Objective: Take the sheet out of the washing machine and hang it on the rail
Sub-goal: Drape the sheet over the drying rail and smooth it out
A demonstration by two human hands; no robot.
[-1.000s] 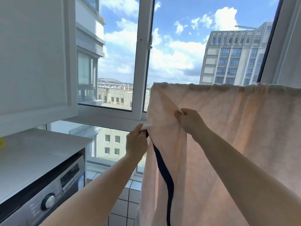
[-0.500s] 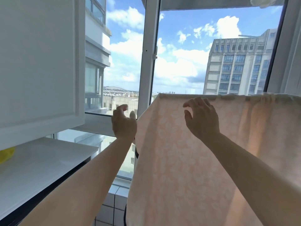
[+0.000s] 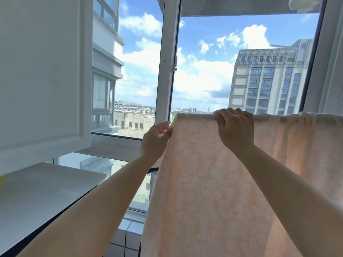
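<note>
The pale peach sheet [image 3: 213, 182] with a white leaf pattern hangs draped over the rail, which the cloth hides along its top fold. My right hand [image 3: 235, 128] grips that top fold, fingers curled over it. My left hand [image 3: 156, 138] pinches the sheet's left edge just below the top corner. A bit of dark blue trim [image 3: 153, 169] shows behind my left forearm. Only the white top [image 3: 46, 190] of the washing machine is in view, at lower left.
A white wall cabinet [image 3: 42, 71] hangs at upper left above the machine top. The window frame [image 3: 167, 71] stands right behind the sheet, with buildings and sky outside. Tiled floor [image 3: 126, 236] shows below. Something yellow [image 3: 1, 182] sits at the far left edge.
Both hands let go of the sheet's side edge, opened, then rose. Now the right hand grips the top fold and the left pinches the left edge. My view has tilted up.
</note>
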